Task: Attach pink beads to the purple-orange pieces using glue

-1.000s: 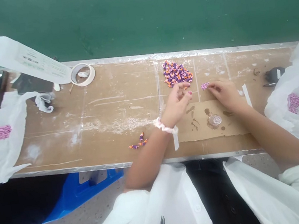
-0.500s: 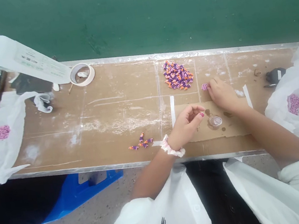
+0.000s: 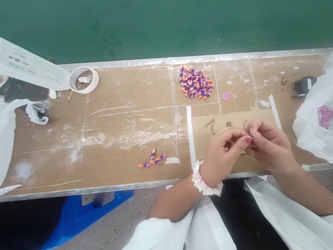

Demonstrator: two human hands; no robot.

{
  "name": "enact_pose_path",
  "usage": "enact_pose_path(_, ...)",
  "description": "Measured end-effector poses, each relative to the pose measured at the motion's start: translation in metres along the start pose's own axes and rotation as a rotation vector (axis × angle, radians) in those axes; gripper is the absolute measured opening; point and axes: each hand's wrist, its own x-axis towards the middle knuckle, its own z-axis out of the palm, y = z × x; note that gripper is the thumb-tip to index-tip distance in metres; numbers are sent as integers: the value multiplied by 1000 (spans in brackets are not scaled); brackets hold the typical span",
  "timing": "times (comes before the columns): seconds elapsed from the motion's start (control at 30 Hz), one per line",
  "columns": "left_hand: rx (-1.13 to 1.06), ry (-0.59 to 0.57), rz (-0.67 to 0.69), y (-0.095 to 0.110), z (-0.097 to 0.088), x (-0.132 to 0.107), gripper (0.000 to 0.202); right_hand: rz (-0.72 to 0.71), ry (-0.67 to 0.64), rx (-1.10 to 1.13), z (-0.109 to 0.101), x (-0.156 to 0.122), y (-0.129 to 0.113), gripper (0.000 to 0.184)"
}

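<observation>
Hands: left hand and right hand pinch together, perhaps on one tiny piece | purple-orange pile farther back | scuffed brown tabletop, tape roll, green wall behind

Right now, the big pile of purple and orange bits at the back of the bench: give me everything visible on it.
The pile of purple and orange pieces is a loose heap of many tiny items, each mostly purple with orange and some pink. They are too small to tell shape or material. It lies flat on the brown cardboard-covered bench, near the far edge by the metal strip, roughly triangular in outline, with a few strays at its rim. Nothing touches it: both hands are off it, nearer the front edge. A smaller pink cluster lies apart to its right.
</observation>
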Motion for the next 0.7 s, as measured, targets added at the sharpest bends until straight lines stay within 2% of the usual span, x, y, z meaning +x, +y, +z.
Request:
enact_pose_path(0.13, -62, -9, -67, 2, 1, -4, 20, -74, -24, -68, -4, -5, 5, 7)
enact_pose_path(0.23, -142, -11, -125, 2, 1, -6, 21, -174, -41, -231, -8, -7, 4, 7)
enact_pose_path(0.37, -136, 23, -141, 4, 2, -8, 22, -281, -46, -433, -9, -11, -2, 13)
enact_pose_path(0.53, -266, -74, -201, 11, 1, -9, 20, -300, -10, -478, -6, -18, -11, 17)
enact_pose_path(0.7, -413, -189, -244, 14, 0, -8, 22, -349, 83, -505, 0, -25, -13, 22)
